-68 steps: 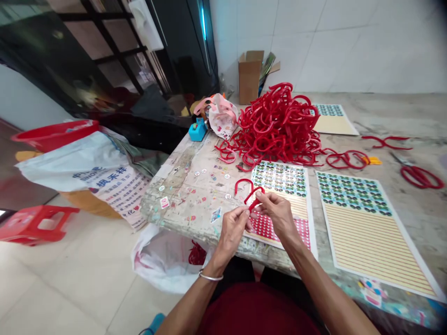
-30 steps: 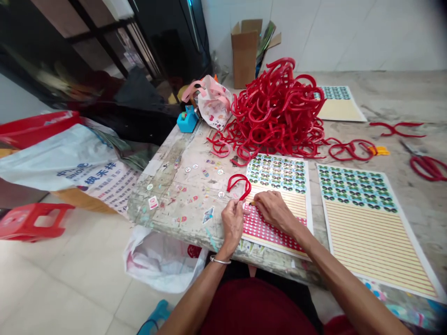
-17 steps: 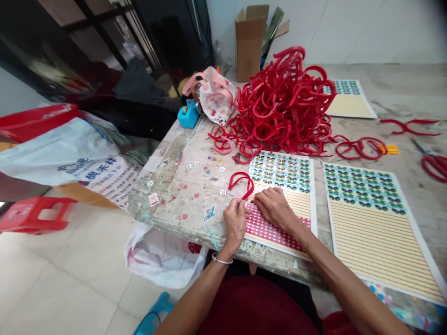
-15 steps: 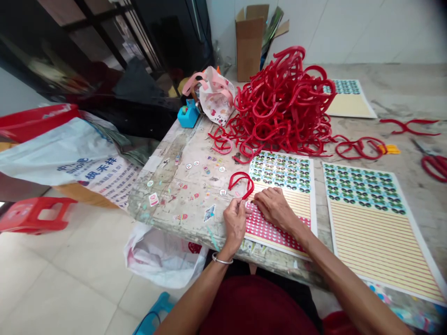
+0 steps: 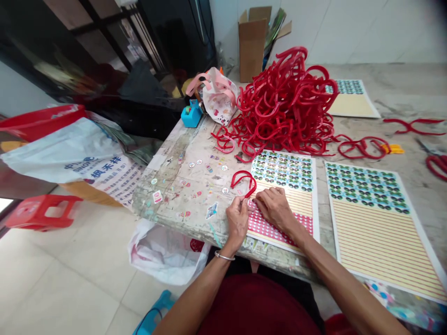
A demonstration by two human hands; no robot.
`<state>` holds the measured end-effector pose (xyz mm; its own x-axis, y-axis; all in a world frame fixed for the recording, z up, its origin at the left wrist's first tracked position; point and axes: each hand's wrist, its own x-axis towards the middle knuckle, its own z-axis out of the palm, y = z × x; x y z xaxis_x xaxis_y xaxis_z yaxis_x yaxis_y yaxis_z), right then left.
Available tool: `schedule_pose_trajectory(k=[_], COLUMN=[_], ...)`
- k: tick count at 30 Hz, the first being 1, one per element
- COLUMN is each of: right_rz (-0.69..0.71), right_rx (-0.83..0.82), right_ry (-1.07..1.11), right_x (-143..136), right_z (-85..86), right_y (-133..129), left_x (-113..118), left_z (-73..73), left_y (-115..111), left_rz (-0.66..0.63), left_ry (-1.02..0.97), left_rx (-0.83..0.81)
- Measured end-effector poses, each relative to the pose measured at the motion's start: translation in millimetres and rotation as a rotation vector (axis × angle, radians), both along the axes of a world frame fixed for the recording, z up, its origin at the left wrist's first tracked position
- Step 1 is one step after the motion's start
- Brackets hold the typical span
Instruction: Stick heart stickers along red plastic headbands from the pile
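Observation:
My left hand is closed in a pinch on one end of a thin red headband, its curve pointing away from me over the table. Under my right hand lies a sticker sheet with rows of green-and-black pictures, yellow striped strips and a pink dotted part. My right fingers are curled down at the sheet's left edge, close to my left fingertips. What they hold, if anything, is hidden. A large tangled heap of red headbands lies beyond the sheet.
To the right lies a second sticker sheet, with scissors beyond it. A blue tape dispenser and a patterned bag stand at the back left. A white plastic bag hangs below the table edge.
The view has shifted slightly, so everything sits a little further right. Both hands keep nearly the same position, and the headband remains in my left fingers.

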<state>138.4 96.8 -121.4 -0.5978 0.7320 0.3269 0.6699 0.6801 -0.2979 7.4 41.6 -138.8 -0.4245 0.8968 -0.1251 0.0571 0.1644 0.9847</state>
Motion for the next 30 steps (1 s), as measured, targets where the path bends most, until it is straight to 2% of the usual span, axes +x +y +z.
schedule_pose_trajectory(k=[20,30], right_rz=[-0.025,0.045], right_rx=[-0.024,-0.084], right_ry=[0.027,0.081], right_x=[-0.6,1.1], right_z=[-1.9,-0.8], right_y=[-2.0,10.4], left_x=[-1.2,-0.6], left_z=[-1.2,-2.4], left_y=[-1.8,-1.6], left_rz=[-0.013,-0.017], left_ry=[0.064,0.047], left_rx=[0.005,0.014])
